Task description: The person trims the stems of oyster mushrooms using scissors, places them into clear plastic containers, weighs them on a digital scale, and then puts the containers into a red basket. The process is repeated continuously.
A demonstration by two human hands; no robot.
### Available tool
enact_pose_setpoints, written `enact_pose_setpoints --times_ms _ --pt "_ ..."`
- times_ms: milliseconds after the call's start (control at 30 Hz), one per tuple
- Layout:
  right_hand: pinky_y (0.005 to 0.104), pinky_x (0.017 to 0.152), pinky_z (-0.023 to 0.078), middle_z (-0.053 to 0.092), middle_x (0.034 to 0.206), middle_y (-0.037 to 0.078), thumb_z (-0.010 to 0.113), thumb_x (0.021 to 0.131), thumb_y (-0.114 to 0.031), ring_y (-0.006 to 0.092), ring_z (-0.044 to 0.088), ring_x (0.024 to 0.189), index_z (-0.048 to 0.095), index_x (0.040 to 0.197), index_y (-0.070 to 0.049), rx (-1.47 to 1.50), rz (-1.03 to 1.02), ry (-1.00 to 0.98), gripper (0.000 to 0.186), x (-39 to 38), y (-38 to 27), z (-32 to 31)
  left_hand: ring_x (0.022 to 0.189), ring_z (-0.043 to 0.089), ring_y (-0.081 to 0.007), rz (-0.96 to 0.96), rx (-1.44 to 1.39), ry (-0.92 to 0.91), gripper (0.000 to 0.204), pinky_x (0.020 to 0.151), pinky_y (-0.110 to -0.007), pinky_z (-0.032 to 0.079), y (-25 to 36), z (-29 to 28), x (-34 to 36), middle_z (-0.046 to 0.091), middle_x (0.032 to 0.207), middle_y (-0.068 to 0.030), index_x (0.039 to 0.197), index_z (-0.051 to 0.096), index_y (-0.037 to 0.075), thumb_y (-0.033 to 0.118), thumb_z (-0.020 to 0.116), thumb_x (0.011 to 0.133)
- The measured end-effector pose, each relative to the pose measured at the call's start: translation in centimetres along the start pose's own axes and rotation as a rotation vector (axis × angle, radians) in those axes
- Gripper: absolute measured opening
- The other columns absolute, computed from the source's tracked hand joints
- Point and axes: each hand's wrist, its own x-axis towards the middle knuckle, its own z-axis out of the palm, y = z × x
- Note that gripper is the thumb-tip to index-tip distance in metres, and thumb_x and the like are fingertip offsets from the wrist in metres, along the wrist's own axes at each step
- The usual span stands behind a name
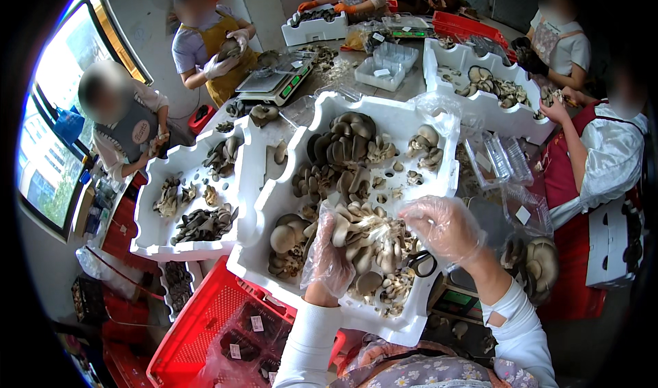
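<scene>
In my gloved left hand a cluster of grey oyster mushrooms is held over the white foam box, its pale gills and stems turned up. My right hand, also in a clear plastic glove, is at the cluster's right side with the fingers curled into a pinch. Whatever those fingers grip is too small to make out. Just below, the dark handle loops of scissors show by the box's right side. More oyster mushrooms lie in the box, dark caps at the far end and pieces along the right.
Another foam box of mushrooms stands to the left. A red crate with wrapped packs sits below it. Scales and clear plastic trays are at the far side. Several co-workers stand around the table; one is close on the right.
</scene>
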Motion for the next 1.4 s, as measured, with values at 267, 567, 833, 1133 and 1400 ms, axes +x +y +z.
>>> enact_pose_setpoints --times_ms 267,567,833,1133,1400 --pt "0.0349 0.075 0.06 0.07 0.113 0.013 0.064 0.101 -0.026 0.0234 0.072 0.094 0.055 0.137 -0.004 1.204 0.6 0.02 0.044 -1.7 4.0 4.7 0.104 0.066 -0.0263 0.067 0.26 -0.188 0.074 0.078 -0.036 0.054 1.4 3.4 -3.2 0.059 0.129 -0.0216 0.147 0.037 -0.002 0.05 0.06 0.1" --pt "0.0568 0.083 0.062 0.064 0.125 0.026 0.043 0.105 -0.037 0.0455 0.064 0.113 0.052 0.139 0.001 2.43 0.546 -0.265 0.052 -3.7 5.2 7.0 0.08 0.063 -0.0117 0.258 0.886 0.139 0.018 0.08 -0.025 0.05 0.1 -0.9 -4.0 0.07 0.091 -0.0048 0.101 0.07 -0.001 0.017 0.068 0.099" --pt "0.0332 0.072 0.058 0.068 0.119 0.016 0.063 0.098 -0.033 0.024 0.069 0.092 0.056 0.135 -0.001 1.595 0.321 0.233 0.05 -6.5 4.3 7.9 0.122 0.058 -0.0279 0.349 0.649 -0.019 0.058 0.1 -0.043 0.052 -4.2 2.1 -5.8 0.052 0.142 -0.0176 0.153 0.04 0.012 0.036 0.06 0.104" --pt "0.0431 0.081 0.06 0.065 0.125 0.025 0.066 0.095 -0.016 0.038 0.071 0.098 0.048 0.145 -0.001 -0.031 -0.016 0.293 0.055 -11.3 -5.1 3.0 0.122 0.06 -0.0282 0.047 0.176 0.097 0.078 0.1 -0.046 0.052 -7.3 5.2 -8.5 0.062 0.136 -0.0098 0.142 0.052 0.008 0.068 0.056 0.094" --pt "0.0456 0.075 0.057 0.069 0.112 0.022 0.075 0.088 -0.019 0.038 0.071 0.088 0.059 0.128 0.001 -0.48 0.271 0.521 0.047 -20.9 -1.8 -7.9 0.123 0.059 -0.0317 -0.082 0.117 0.052 0.072 0.097 -0.046 0.052 -9.3 6.1 -8.2 0.062 0.136 -0.0117 0.139 0.056 0.007 0.064 0.058 0.095"
